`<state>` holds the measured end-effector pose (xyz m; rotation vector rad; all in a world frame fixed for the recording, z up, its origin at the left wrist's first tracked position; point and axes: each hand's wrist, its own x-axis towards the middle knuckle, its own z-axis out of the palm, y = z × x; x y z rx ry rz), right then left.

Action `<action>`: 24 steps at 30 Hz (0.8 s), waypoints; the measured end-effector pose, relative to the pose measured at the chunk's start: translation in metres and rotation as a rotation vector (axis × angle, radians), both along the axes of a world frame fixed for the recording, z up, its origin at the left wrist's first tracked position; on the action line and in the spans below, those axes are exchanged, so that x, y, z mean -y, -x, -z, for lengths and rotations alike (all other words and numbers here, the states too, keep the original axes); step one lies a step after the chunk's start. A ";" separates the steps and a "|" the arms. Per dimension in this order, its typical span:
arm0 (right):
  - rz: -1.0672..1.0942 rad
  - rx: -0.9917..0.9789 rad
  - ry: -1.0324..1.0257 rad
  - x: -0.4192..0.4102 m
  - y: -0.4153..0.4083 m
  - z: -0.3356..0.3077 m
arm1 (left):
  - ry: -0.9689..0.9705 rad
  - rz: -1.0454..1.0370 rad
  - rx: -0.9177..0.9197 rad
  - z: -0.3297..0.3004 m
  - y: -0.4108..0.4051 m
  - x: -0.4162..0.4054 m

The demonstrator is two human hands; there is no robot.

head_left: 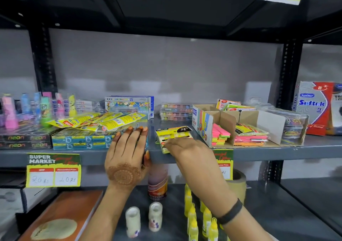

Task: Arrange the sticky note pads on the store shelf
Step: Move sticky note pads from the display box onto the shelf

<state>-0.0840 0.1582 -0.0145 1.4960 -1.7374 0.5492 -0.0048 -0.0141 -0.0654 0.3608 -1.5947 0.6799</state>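
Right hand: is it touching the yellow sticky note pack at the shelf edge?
Touching. The head view shows the right hand with its fingers lying over the near end of the yellow sticky note pack, no gap visible.

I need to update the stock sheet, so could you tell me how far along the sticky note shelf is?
Partly done: pink and green pads and more packs already sit in the cardboard tray. In hand: the right hand rests on a yellow pack lying on the shelf. Left: placing that pack.
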 end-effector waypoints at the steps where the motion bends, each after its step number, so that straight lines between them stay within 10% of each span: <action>1: -0.003 -0.023 0.012 0.000 0.000 0.001 | 0.004 -0.001 0.001 0.000 0.000 0.000; 7: -0.098 -0.055 0.139 -0.007 0.004 -0.003 | 0.005 0.001 0.004 0.001 0.000 0.002; 16: -0.099 -0.156 0.857 -0.064 0.029 -0.048 | 0.026 0.013 -0.010 0.001 0.000 0.002; 24: 0.199 0.071 0.643 -0.081 0.102 -0.004 | 0.034 0.006 -0.002 0.001 0.000 0.001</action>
